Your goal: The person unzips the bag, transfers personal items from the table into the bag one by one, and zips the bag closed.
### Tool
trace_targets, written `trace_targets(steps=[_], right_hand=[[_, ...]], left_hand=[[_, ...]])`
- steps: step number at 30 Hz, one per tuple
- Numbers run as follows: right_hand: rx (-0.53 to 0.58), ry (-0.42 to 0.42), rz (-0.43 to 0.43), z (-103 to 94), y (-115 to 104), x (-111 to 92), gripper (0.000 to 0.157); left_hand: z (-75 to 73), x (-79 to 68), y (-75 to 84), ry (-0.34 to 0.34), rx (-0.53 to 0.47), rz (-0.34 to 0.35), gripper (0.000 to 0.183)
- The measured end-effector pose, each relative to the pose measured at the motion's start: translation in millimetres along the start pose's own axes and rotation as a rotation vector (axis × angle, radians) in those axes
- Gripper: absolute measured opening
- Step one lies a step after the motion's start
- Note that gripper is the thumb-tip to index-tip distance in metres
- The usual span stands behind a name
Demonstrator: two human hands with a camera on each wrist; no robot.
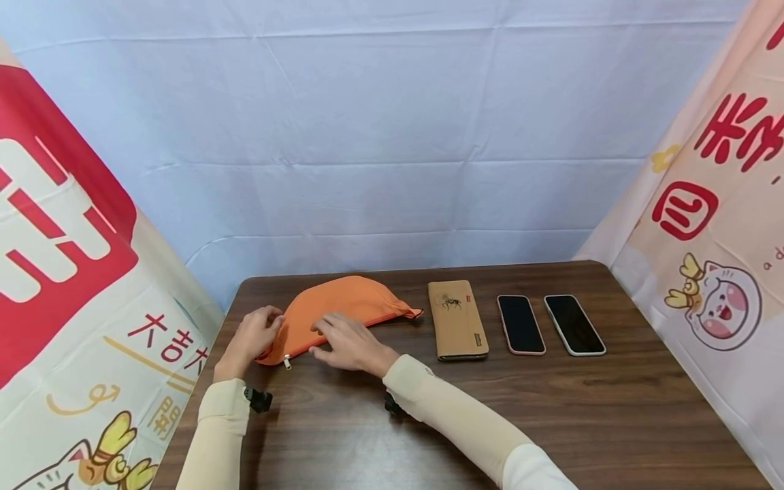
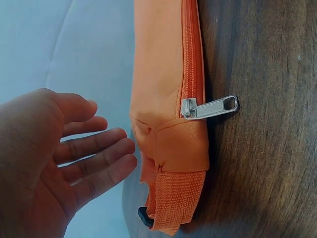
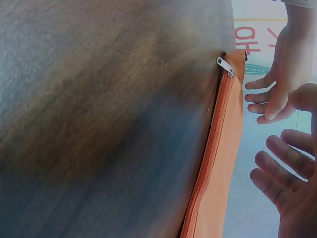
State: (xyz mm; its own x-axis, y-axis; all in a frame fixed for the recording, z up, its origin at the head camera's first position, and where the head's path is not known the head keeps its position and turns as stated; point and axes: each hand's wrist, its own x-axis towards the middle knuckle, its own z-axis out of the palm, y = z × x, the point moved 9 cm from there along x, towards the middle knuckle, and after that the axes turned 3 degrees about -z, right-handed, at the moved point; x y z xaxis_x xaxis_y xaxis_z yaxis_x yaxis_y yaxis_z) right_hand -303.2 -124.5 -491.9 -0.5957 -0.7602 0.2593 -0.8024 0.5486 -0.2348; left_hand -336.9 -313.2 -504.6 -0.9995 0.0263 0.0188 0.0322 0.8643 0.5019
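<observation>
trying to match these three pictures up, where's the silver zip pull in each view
Head: silver zip pull left of centre and low, at the near left end of the orange bag.
Left wrist: silver zip pull right of centre, around mid-height, sticking out to the right.
Right wrist: silver zip pull in the upper right part, near the bag's top end.
Shared landmark: the orange bag, in all three views.

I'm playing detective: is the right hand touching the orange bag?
Apart. The right wrist view shows the right hand beside the orange bag, with a strip of pale cloth visible between them.
</observation>
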Motion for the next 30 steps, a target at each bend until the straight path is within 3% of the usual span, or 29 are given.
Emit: trace_targets(steps=[20,30], right_hand=[[0.000,-0.024,0.009,18.0,-12.1,4.4,0.040],[0.041,-0.013,0.021,25.4,-18.6,4.1,0.038]], left_hand=[[2.2,-7.6,-3.8,-0.006,0.034,-0.032,0.029],[11.2,-7.2,-8.1,-0.075,0.008,-0.085,0.033]])
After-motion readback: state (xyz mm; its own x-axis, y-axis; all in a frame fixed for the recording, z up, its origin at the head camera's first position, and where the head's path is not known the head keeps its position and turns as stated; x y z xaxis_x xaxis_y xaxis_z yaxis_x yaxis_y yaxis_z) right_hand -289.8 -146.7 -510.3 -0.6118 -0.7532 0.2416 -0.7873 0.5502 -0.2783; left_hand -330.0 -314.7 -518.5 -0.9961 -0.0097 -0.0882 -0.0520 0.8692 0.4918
